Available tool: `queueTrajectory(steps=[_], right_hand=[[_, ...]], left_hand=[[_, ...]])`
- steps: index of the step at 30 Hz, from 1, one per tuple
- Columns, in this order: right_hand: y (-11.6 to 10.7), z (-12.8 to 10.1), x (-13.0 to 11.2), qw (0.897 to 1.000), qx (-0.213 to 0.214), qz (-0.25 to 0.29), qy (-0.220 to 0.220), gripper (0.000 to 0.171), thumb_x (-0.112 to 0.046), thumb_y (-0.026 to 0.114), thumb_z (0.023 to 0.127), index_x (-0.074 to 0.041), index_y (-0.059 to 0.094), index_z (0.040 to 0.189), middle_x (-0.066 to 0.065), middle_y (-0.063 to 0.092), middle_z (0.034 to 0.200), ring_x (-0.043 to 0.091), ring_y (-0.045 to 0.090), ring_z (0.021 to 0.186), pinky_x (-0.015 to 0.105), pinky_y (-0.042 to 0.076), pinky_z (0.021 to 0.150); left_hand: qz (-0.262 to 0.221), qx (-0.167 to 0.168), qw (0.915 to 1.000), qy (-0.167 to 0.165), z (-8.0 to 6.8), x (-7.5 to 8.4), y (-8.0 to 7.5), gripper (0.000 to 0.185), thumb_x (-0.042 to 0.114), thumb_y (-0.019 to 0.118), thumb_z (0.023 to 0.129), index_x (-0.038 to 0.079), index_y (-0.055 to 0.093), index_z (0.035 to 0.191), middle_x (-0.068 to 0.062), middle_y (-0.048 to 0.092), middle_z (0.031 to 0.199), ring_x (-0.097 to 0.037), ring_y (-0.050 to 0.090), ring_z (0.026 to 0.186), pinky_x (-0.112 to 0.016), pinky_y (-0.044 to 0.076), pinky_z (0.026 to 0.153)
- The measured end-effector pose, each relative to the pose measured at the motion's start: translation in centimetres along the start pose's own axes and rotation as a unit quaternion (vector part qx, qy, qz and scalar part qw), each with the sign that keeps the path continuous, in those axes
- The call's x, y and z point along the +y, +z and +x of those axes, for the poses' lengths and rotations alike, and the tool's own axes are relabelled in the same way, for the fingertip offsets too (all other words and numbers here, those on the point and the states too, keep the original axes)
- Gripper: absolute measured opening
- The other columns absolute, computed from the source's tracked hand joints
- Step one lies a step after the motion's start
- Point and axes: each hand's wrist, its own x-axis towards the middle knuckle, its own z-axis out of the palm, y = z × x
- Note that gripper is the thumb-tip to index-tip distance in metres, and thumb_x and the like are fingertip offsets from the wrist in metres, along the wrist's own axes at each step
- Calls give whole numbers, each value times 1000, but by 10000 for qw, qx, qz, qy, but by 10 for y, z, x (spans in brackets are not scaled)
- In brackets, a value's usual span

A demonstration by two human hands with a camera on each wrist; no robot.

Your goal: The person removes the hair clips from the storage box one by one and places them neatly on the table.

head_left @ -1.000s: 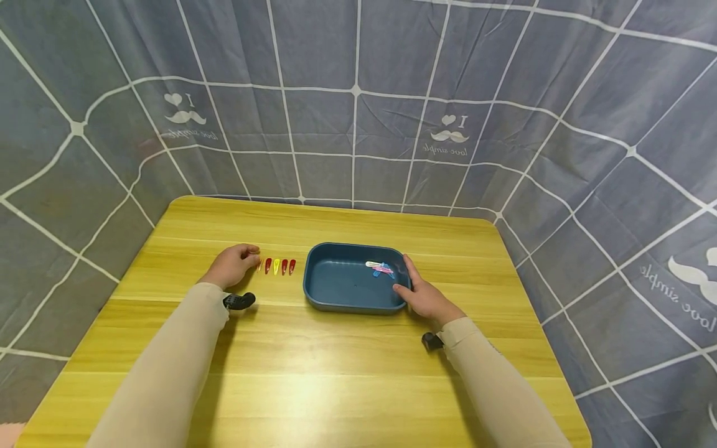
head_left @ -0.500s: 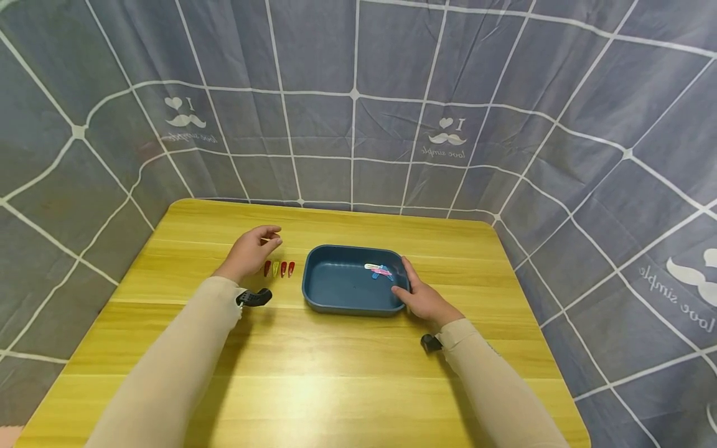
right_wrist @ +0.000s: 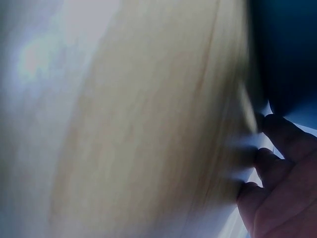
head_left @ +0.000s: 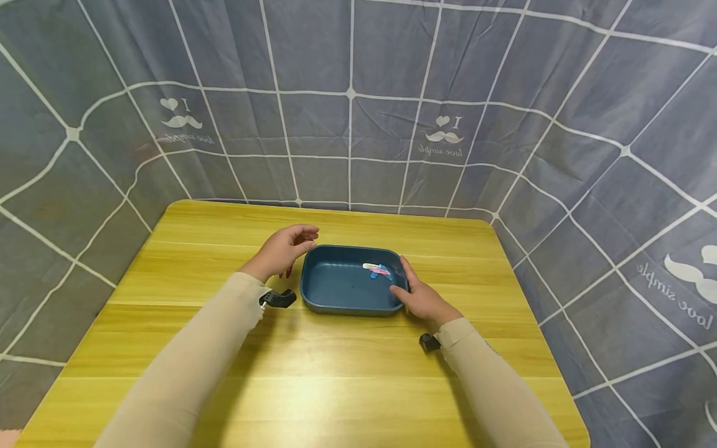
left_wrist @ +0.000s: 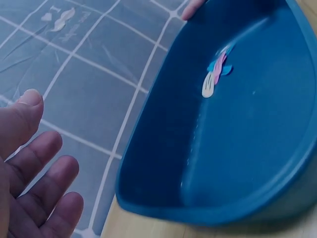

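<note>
A dark blue rectangular tray point(head_left: 336, 292) sits on the wooden table. In it, toward the right side, lie a few white, pink and blue hair clips point(head_left: 380, 270), overlapping one another. My right hand point(head_left: 427, 300) grips the tray's right end, thumb over the rim and fingers along the outside wall. At the tray's left far corner hovers my left hand point(head_left: 284, 247), its thumb and fingers apart; no clip shows between them in the left wrist view. Below that hand, part of a red hair clip point(head_left: 289, 270) peeks out on the table; the other clips there are hidden.
The yellow wooden table point(head_left: 336, 373) has rounded corners. A grey curtain point(head_left: 313, 124) with white grid lines hangs along its back and sides. Black wrist straps point(head_left: 278, 299) stick out below both sleeves.
My left hand has moved right from the left end of the row of red and yellow clips to the tray's left corner, now covering most of them. My right hand stays on the tray.
</note>
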Motion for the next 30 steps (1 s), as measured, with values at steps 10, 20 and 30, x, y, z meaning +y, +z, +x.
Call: queueTrajectory(steps=[10, 20, 30], right_hand=[[-1, 1, 1, 10000, -25, 90, -28, 86, -52, 52, 108, -40, -7, 169, 22, 30, 170, 53, 42, 148, 67, 32, 121], [-1, -1, -2, 10000, -4, 24, 39, 86, -53, 53, 108, -46, -9, 167, 22, 33, 169, 52, 46, 145, 66, 36, 120], [-1, -1, -1, 10000, -2, 1, 7, 86, -55, 52, 107, -45, -7, 168, 22, 36, 168, 51, 50, 142, 65, 39, 118]], left_hand=[[-220, -296, 9991, 205, 9, 12, 23, 44, 20, 65, 107, 7, 58, 148, -15, 60, 151, -33, 59, 139, -51, 48, 116], [-70, -455, 9986, 266, 14, 23, 41, 45, 19, 66, 106, 9, 58, 149, -14, 63, 147, -31, 61, 136, -49, 49, 115], [56, -652, 9974, 316, 20, 28, 56, 46, 21, 65, 106, 8, 57, 150, -15, 63, 148, -30, 63, 132, -47, 51, 113]])
